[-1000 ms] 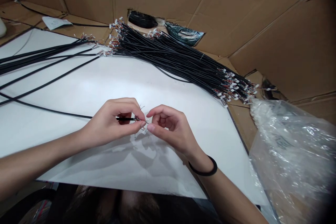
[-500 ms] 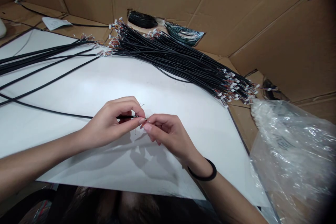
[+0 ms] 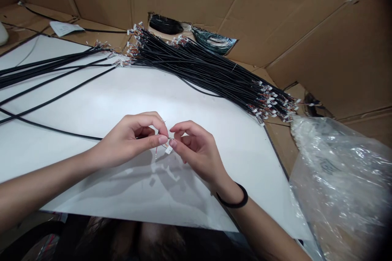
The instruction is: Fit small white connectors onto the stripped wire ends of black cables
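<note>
My left hand (image 3: 134, 134) pinches the thin wires at the stripped end of a black cable (image 3: 70, 133) between thumb and index finger. The cable runs out behind the hand to the left. Below the fingertips hangs a small white connector (image 3: 168, 150), and a thin red wire (image 3: 156, 152) points down beside it. My right hand (image 3: 196, 147) is just to the right, its thumb tip at the wire ends and its index finger raised apart from the thumb. Its other fingers curl behind, partly hidden.
A thick bundle of black cables (image 3: 196, 63) with white connectors lies across the back of the white board (image 3: 196, 102). More black cables (image 3: 52, 63) lie at the left. A clear plastic bag (image 3: 343, 179) of white parts stands at right. Cardboard walls (image 3: 290, 16) rise behind.
My right index finger has lifted away from the thumb, opening a gap. The white connector now shows below the fingertips. My left hand keeps its pinch almost in place.
</note>
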Available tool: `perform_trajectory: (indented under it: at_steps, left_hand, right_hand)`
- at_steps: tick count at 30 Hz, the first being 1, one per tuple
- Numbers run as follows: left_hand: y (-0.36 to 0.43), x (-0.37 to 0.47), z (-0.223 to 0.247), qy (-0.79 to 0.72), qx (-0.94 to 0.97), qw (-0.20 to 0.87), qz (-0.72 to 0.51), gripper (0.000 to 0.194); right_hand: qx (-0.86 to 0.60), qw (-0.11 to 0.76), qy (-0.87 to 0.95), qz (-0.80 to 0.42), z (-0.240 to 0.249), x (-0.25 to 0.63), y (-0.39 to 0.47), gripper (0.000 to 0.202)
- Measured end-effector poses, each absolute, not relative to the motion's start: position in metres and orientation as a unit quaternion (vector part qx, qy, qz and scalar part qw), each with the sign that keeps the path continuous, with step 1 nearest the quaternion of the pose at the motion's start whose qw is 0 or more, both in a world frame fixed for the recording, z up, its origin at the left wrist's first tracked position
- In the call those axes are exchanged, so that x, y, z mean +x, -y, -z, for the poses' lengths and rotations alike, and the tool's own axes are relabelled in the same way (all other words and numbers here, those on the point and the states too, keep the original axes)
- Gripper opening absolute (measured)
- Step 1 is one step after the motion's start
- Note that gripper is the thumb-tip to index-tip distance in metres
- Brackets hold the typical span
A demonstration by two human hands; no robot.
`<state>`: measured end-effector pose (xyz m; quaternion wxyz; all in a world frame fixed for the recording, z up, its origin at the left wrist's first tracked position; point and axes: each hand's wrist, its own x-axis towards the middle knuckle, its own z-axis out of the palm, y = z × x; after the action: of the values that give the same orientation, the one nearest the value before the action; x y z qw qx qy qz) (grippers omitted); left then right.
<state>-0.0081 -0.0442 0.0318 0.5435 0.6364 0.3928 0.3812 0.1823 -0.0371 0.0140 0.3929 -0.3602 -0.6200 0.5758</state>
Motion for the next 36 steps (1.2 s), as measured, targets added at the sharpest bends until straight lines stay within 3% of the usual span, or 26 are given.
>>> perform_trajectory:
  at_steps: [7,22,28,36]
  left_hand:
    - [0.044,-0.008,-0.032,-0.389,0.631,0.554,-0.378,0.01]
    - [0.046,-0.006,-0.03,-0.366,0.689,0.466,-0.418,0.005]
    - [0.045,-0.006,-0.032,-0.359,0.694,0.468,-0.413,0.005]
    - [0.044,-0.007,-0.029,-0.356,0.714,0.452,-0.399,0.006]
  right_hand:
    - [-0.331,0.431,0.673,-0.501,-0.015,0.183,0.036,0.002]
    - [-0.337,0.387,0.575,-0.637,-0.018,0.182,0.036,0.017]
    - [-0.315,0.366,0.527,-0.7,-0.009,0.183,0.035,0.012]
    - [-0.339,0.36,0.534,-0.686,-0.007,0.181,0.035,0.011]
